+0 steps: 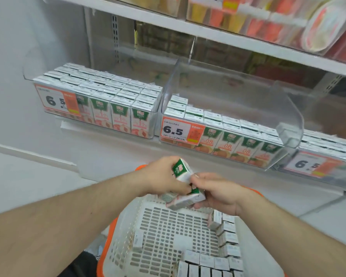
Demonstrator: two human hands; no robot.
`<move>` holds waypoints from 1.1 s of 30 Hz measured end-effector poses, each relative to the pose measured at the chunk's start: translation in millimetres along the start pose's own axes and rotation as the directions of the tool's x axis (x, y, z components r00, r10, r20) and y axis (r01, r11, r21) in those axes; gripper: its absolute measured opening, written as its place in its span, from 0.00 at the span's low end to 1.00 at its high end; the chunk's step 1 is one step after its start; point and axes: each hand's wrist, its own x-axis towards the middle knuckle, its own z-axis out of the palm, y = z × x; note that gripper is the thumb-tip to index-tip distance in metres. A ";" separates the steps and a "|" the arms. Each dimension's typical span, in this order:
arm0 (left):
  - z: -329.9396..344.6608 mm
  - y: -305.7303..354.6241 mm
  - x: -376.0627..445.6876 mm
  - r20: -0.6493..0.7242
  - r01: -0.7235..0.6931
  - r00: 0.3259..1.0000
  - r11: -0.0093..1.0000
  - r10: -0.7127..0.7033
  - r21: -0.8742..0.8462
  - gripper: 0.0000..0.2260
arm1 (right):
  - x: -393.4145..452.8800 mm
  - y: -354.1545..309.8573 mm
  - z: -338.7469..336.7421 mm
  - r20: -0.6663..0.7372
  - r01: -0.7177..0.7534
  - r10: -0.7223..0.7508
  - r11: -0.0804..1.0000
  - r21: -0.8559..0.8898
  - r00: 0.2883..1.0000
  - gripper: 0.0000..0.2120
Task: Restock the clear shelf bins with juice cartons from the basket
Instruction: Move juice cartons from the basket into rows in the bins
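Far left, a clear bin [152, 124] on the white shelf [116, 144] is packed with upright juice cartons [100, 90], part of its front covered by a price tag [56, 101] whose small print is too blurred to read. The left hand [164, 176] grips one carton [181, 169] upright, fingers wrapped around its body so only the green top shows. Beside it and touching, the right hand [218, 191] clasps a second carton [185, 200] lying on its side; its label is largely hidden by the fingers. Both hands hover over the far rim of the white basket [128, 226], where more cartons [208, 262] line the right wall and near edge, cut off by the frame. A middle bin [288, 120] is partly filled, its far right section bare. A third bin [328, 172] at far right is cropped and blurred.
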 end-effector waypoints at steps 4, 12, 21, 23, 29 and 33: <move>-20.9 13.0 2.4 -0.002 0.071 0.997 0.874 -0.082 -0.481 0.16 | -15.3 -1.8 -11.8 -0.115 0.079 -0.082 0.996 -0.035 0.990 0.18; -48.3 21.7 -4.0 0.192 0.046 0.980 0.861 0.060 -0.506 0.22 | -41.3 -31.7 -12.0 -0.328 0.241 -0.364 0.901 -0.361 0.871 0.34; -36.1 32.1 -14.0 0.165 -0.476 0.879 0.796 0.448 0.374 0.22 | -46.0 -64.3 13.9 -0.299 0.433 -0.709 0.653 -0.622 0.639 0.39; -42.6 31.7 -13.1 0.069 -0.509 0.850 0.781 0.522 0.362 0.23 | -41.5 -77.8 17.2 -0.271 0.508 -0.774 0.594 -0.623 0.572 0.38; -75.5 32.3 -20.0 -0.206 -0.549 0.758 0.776 0.619 0.311 0.21 | -28.8 -128.8 25.3 -0.154 0.606 -0.842 0.487 -0.630 0.517 0.33; -100.5 31.3 -25.7 -0.348 -0.587 0.677 0.761 0.648 0.276 0.22 | -10.9 -170.8 43.4 -0.019 0.568 -0.793 0.452 -0.688 0.609 0.17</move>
